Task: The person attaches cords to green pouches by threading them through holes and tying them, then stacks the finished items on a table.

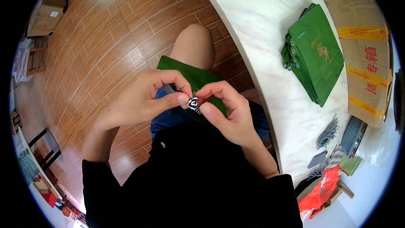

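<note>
Setting: probably a small workshop for hand work; could also be a shop's back room. Evidence: stack of matching green bags (318, 55) and bundled black-and-white cords (328, 134) on white marbled surface (257, 21); taped cardboard box (360, 52) alongside; carton (46, 17) on brown tiled floor (105, 46).

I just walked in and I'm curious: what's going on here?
A seated person's left grip and right grip pinch a bunched, black-and-white striped cord over a dark green bag; I can't tell whether the cord is attached. On the white, marble-patterned table to the right lie a stack of green bags with metal eyelets and a bundle of black-and-white cords.
</note>
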A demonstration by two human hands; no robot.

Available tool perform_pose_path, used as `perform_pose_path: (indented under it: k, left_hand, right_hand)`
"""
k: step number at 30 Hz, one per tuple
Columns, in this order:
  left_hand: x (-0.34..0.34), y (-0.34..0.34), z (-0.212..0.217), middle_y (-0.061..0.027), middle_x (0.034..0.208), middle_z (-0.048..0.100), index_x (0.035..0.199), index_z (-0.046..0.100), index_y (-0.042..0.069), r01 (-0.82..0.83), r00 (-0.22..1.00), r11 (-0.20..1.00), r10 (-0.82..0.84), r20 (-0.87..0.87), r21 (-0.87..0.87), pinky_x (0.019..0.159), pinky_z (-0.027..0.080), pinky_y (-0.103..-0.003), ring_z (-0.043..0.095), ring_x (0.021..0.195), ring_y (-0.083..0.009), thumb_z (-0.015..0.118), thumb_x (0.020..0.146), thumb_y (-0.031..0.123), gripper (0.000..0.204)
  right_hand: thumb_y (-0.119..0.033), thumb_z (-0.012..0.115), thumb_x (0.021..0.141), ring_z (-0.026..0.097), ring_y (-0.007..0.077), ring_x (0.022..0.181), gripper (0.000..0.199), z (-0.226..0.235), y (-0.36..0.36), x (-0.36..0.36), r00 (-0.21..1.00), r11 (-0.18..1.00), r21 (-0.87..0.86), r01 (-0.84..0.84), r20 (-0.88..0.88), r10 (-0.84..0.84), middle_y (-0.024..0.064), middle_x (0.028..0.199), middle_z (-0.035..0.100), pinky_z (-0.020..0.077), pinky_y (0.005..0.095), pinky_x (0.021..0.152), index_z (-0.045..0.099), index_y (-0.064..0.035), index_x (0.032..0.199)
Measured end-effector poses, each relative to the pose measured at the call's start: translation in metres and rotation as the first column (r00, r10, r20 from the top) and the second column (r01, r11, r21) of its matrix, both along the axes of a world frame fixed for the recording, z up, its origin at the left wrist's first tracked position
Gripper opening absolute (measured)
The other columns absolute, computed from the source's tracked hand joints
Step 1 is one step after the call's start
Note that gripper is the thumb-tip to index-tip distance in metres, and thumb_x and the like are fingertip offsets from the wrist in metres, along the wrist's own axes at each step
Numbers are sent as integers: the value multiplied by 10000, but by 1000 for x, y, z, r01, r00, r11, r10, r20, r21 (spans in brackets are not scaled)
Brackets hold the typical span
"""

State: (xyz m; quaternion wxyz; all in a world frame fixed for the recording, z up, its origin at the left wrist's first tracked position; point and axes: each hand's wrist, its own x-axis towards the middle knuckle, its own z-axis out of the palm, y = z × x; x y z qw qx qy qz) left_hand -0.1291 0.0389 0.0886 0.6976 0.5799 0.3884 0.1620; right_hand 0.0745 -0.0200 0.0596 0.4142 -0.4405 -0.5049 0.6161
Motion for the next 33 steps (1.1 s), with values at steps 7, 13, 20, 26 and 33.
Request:
perform_pose_path:
  k: [7, 13, 20, 26, 33]
  left_hand:
    - [0, 1, 1, -16, 796, 599, 848, 612, 34, 44, 998, 997, -41, -45, 64, 707, 426, -243, 538, 771, -90, 630, 869, 237, 204]
    - [-1, -2, -3, -32, 796, 611, 851, 611, 28, 137, 985, 980, -119, -122, 147, 737, 433, -261, 556, 782, -114, 649, 851, 208, 184]
    - [-2, -2, -4, -51, 807, 613, 851, 610, 30, 212, 970, 955, -179, -163, 209, 750, 423, -292, 556, 794, -154, 680, 817, 201, 189]
    - [-5, 0, -5, -61, 817, 608, 851, 611, 32, 241, 964, 934, -200, -174, 263, 750, 415, -309, 549, 804, -185, 701, 791, 197, 197]
    - [-5, -2, -11, -35, 825, 602, 876, 603, 29, 129, 992, 983, -127, -18, 133, 755, 419, -274, 545, 809, -130, 681, 820, 204, 199]
  right_hand:
    - [-29, 688, 745, 613, 213, 756, 203, -1, 5, 0, 965, 895, 446, -27, 246, -94, 77, 848, 625, 461, 307, 665, 603, -25, 929]
    - [21, 706, 661, 609, 232, 696, 208, 7, 16, 5, 890, 691, 676, -256, 443, -104, 85, 787, 626, 470, 304, 617, 619, -36, 842]
    - [2, 690, 640, 564, 212, 649, 194, 7, 21, 0, 877, 678, 676, -290, 470, -94, 63, 704, 543, 442, 315, 577, 560, -51, 774]
    - [13, 679, 657, 573, 192, 604, 188, 1, 16, -8, 962, 902, 426, -72, 269, -51, 63, 672, 531, 461, 292, 563, 555, -47, 785]
    - [-39, 646, 800, 623, 104, 719, 97, 7, 16, -1, 990, 984, 170, -52, 134, 29, 55, 777, 622, 488, 244, 656, 594, -17, 878]
